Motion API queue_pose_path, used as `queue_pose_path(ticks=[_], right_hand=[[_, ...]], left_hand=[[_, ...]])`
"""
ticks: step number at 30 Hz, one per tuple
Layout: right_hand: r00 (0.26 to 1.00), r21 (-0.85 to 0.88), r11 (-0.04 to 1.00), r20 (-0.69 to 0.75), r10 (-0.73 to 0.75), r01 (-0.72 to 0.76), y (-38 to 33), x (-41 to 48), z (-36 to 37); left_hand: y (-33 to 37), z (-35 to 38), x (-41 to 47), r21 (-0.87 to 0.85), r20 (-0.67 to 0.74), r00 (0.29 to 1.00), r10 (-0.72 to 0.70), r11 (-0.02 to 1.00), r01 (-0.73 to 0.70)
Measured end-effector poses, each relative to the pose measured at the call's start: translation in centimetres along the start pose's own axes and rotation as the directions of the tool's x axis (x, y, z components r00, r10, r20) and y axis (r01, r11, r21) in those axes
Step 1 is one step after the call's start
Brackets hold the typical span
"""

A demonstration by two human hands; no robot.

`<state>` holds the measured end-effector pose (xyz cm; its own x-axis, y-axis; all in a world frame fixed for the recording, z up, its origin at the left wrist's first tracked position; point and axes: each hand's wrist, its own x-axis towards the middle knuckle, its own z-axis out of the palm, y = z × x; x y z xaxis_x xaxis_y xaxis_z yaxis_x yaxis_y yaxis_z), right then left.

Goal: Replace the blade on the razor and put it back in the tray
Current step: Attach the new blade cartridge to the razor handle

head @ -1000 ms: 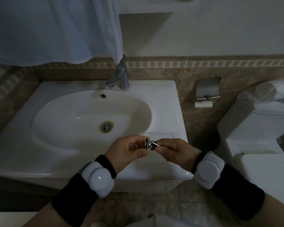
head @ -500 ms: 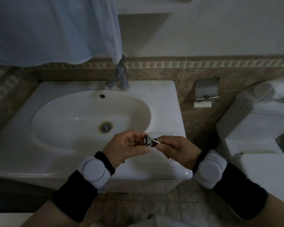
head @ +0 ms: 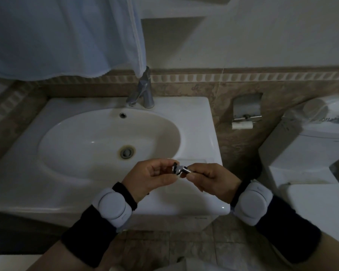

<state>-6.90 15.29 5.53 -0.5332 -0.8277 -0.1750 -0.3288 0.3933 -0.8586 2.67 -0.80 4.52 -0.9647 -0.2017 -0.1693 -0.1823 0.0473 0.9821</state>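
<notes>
A: Head view, largest first. White sink (head: 98, 192) forms the surface; the tray (head: 192, 160), a shallow recess in its rim right of the basin, lies just behind the hands and looks bare where it shows.

B: Hands?

A: Both are in front of the sink's right edge. Right hand (head: 213, 179) is closed around the razor (head: 181, 169) handle, head pointing left. Left hand (head: 151, 178) is curled narrow, fingertips at the head, pinching the blade cartridge there or just touching it; too small to tell which.

B: Risks?

A: Judgement only: a fingertip slip across the edge could cut; a loose cartridge could drop into the basin toward the drain (head: 127, 151).

B: Writing?

A: Dark lettering on the toilet tank (head: 321, 133) right of the sink, illegible. Nothing else readable.
</notes>
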Motion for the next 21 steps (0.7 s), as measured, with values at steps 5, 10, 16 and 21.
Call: queue_pose_path(ticks=[5,10,16,21], right_hand=[[1.0,-0.05,0.999,-0.009,-0.009,0.009,0.0,0.0,0.3],[1.0,-0.061,0.998,-0.008,-0.015,0.014,-0.1,-0.1,0.3],[0.999,-0.078,0.996,-0.015,-0.034,0.032,-0.2,-0.1,0.2],[0.999,-0.063,0.997,-0.005,-0.052,0.052,-0.3,0.0,0.2]], left_hand=[[0.0,0.1,-0.2,0.064,-0.02,1.0,0.015,0.998,-0.013],[0.3,0.5,-0.3,0.133,-0.057,0.997,0.054,0.99,-0.046],[0.4,1.0,-0.4,0.145,-0.068,0.995,0.067,0.988,-0.056],[0.4,1.0,-0.3,0.16,-0.07,0.995,0.077,0.985,-0.065]])
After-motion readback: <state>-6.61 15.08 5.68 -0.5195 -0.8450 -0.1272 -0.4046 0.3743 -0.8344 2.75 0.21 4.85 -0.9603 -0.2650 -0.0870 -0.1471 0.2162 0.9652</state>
